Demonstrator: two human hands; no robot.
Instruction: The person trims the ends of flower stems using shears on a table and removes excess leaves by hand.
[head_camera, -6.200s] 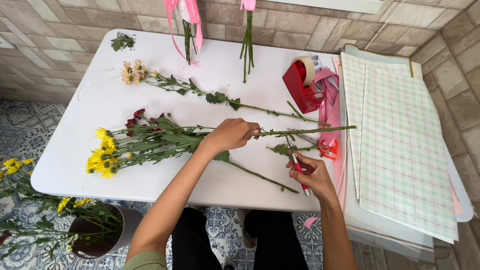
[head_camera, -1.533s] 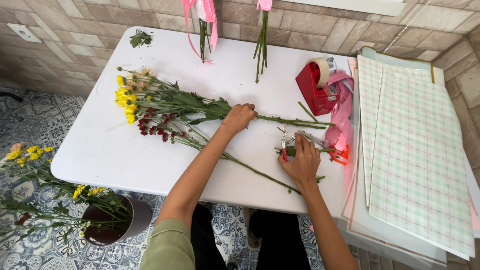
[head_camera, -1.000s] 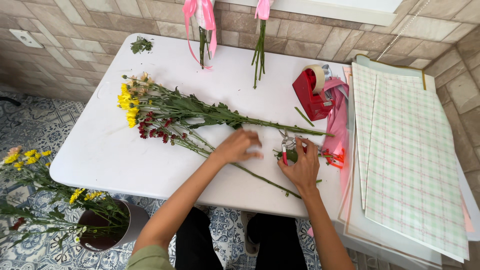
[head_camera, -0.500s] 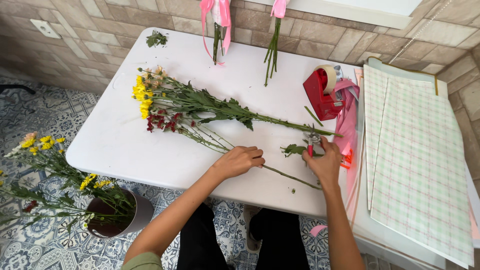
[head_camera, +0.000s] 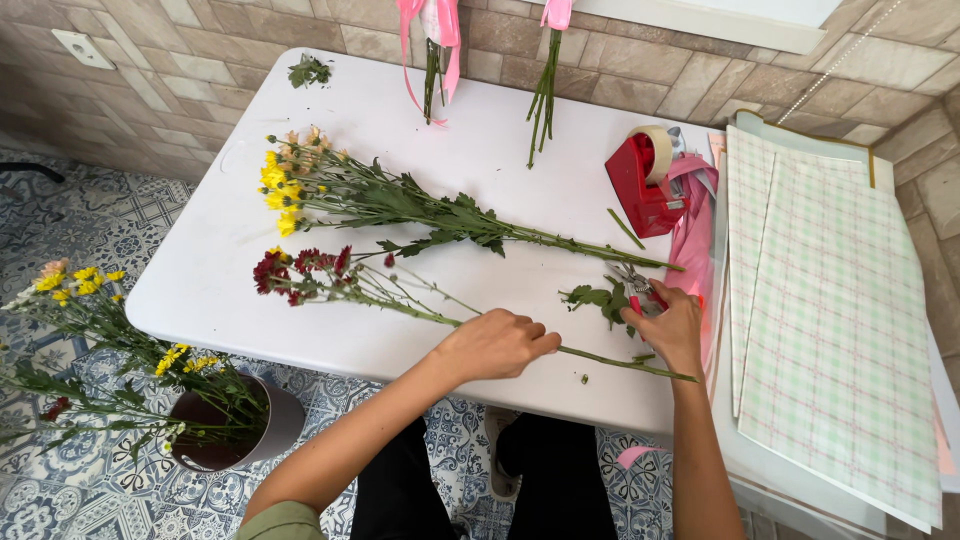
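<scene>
The left hand's grip (head_camera: 495, 345) is pressed together around the thin green stem of the dark red flower sprig (head_camera: 305, 275), pinching it near the front edge of the white bench (head_camera: 190, 270). The sprig lies flat on the bench: its red heads point away to the left of the grip, and the bare stem end runs out to the right of it, passing under the right hand (head_camera: 668, 325). The right hand's grip is closed on a pair of red-handled pruning shears (head_camera: 632, 285), whose metal blades show above the knuckles, just beside a small leafy cutting (head_camera: 595, 297); whether the blades themselves are together cannot be told.

Further back on the bench lies a second bunch, the yellow and pale flowers (head_camera: 290, 180), with long stems running rightward, well apart from both hands. A red tape dispenser (head_camera: 645, 180) stands near the right end, beside pink ribbon (head_camera: 695, 235) and a stack of green checked wrapping sheets (head_camera: 830, 330). On the tiled floor to the left a dark pot (head_camera: 235, 435) holds more yellow flowers.
</scene>
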